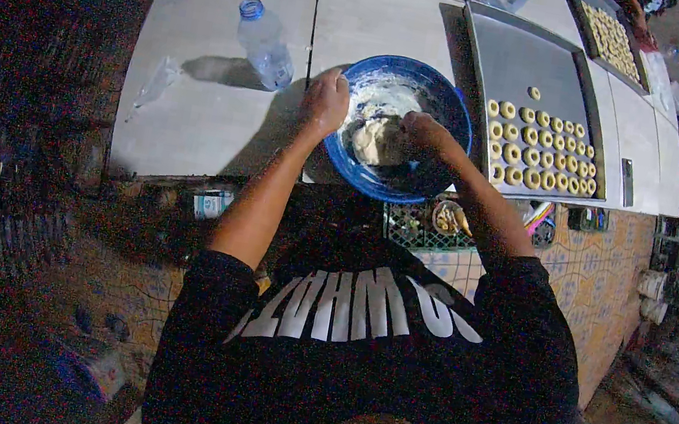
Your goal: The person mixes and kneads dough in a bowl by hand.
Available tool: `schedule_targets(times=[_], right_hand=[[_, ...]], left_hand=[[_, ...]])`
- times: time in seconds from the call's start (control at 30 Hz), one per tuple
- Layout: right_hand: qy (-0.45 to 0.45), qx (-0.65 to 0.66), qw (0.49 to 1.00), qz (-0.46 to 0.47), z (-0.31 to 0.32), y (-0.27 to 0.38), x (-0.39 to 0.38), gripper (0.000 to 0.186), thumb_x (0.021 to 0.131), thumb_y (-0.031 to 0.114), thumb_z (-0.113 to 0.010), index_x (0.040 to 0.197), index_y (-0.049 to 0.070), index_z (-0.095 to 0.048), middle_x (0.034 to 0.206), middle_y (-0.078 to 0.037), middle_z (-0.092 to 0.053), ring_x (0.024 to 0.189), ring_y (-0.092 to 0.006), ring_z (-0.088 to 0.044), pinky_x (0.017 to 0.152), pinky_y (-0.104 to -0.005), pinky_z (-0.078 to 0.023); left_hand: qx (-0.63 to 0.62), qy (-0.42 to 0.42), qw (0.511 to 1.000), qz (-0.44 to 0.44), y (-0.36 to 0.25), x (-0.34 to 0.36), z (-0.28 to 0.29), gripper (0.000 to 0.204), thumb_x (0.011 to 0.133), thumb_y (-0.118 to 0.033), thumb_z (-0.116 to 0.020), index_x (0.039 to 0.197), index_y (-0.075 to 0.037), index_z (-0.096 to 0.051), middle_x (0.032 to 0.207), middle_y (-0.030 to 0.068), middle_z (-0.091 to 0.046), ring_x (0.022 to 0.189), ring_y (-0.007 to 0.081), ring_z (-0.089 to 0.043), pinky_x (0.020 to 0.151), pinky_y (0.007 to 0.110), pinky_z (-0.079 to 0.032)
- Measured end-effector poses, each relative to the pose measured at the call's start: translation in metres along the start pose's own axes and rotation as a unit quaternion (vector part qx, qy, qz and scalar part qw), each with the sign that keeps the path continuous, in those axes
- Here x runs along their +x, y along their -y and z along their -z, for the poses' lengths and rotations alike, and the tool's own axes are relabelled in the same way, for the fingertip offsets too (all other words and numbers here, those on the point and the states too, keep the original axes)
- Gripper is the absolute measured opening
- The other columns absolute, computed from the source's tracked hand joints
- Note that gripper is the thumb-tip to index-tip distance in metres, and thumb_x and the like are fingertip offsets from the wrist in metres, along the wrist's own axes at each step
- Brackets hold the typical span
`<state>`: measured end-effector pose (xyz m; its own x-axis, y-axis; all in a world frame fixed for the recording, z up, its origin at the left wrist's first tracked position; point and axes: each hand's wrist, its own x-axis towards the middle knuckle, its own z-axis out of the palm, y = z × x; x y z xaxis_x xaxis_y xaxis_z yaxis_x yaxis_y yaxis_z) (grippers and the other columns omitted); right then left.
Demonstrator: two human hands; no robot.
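Beneath the blue bowl, a wide pale table (372,20) spreads out, running on to both sides of it. To the bowl's right is a large metal tray (527,55), its far part bare. The bowl (396,196) stands at the table's near edge, and its near rim seems to reach slightly past that edge, so a firm hold matters. Left of the bowl, well clear of it, stands a clear plastic bottle (266,45). Inside the bowl lies a lump of dough (376,141), with white flour (390,95) dusting the far wall. Your left hand (325,102) grips the bowl's left rim; keeping that grip should stop the bowl turning as you work. Your right hand (429,134) is down inside the bowl at the dough's right side, fingers curled; shadow hides whether they hold any dough. Folding that loose flour inward and pressing through the lump should give an even mix. Smallest are the pale rings (525,136), rowed on the tray right of the bowl; best keep stray flour off them.
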<state>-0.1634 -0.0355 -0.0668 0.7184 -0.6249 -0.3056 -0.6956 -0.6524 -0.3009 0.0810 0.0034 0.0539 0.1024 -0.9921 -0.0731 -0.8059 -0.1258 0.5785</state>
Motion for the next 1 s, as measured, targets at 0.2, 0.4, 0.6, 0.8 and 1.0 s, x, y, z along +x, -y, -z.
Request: schedule_targets(times=[0.2, 0.4, 0.6, 0.8, 1.0], right_hand=[[-0.002, -0.012, 0.999, -0.039, -0.032, -0.020, 0.025, 0.025, 0.075, 0.019, -0.070, 0.095, 0.004, -0.069, 0.098, -0.020, -0.069, 0.092, -0.0337, -0.068, 0.080, -0.0429, -0.054], [-0.011, 0.129, 0.992, 0.001, -0.030, -0.027, 0.026, 0.039, 0.079, 0.015, -0.068, 0.115, -0.001, -0.062, 0.113, -0.021, -0.066, 0.104, -0.0360, -0.065, 0.089, -0.0412, -0.052], [-0.034, 0.388, 0.915, 0.101, 0.001, -0.009, -0.019, 0.060, 0.083, 0.031, -0.071, 0.130, -0.002, -0.054, 0.127, -0.023, -0.060, 0.114, -0.0320, -0.060, 0.101, -0.0392, -0.045], [-0.125, 0.211, 0.969, -0.009, 0.006, 0.015, -0.001, 0.055, 0.077, 0.027, -0.073, 0.124, 0.001, -0.059, 0.113, -0.027, -0.065, 0.104, -0.0376, -0.065, 0.088, -0.0433, -0.051], [-0.222, 0.162, 0.961, -0.029, -0.012, 0.013, 0.009, 0.027, 0.073, 0.018, -0.072, 0.093, 0.000, -0.070, 0.086, -0.024, -0.069, 0.081, -0.0399, -0.069, 0.073, -0.0458, -0.054]], left_hand=[[0.036, -0.110, 0.975, -0.190, 0.011, 0.001, -0.026, 0.054, 0.080, -0.012, -0.066, 0.133, -0.008, -0.053, 0.136, 0.0195, -0.052, 0.122, 0.0383, -0.048, 0.109, 0.048, -0.033], [0.103, 0.108, 0.916, -0.373, 0.034, -0.001, -0.047, 0.054, 0.074, -0.009, -0.070, 0.127, -0.007, -0.061, 0.128, 0.0173, -0.059, 0.121, 0.0345, -0.053, 0.105, 0.045, -0.039], [0.027, 0.274, 0.912, -0.303, 0.051, 0.024, -0.041, 0.059, 0.078, -0.004, -0.069, 0.135, -0.008, -0.056, 0.119, 0.0226, -0.063, 0.113, 0.0389, -0.060, 0.099, 0.045, -0.047], [-0.017, 0.264, 0.900, -0.346, 0.052, 0.029, -0.044, 0.056, 0.076, -0.009, -0.074, 0.131, -0.008, -0.060, 0.114, 0.0184, -0.064, 0.108, 0.0352, -0.061, 0.098, 0.042, -0.047], [-0.049, 0.252, 0.908, -0.331, 0.034, 0.022, -0.051, 0.047, 0.071, -0.019, -0.081, 0.115, -0.008, -0.070, 0.108, 0.0136, -0.063, 0.105, 0.0323, -0.061, 0.093, 0.040, -0.048]])
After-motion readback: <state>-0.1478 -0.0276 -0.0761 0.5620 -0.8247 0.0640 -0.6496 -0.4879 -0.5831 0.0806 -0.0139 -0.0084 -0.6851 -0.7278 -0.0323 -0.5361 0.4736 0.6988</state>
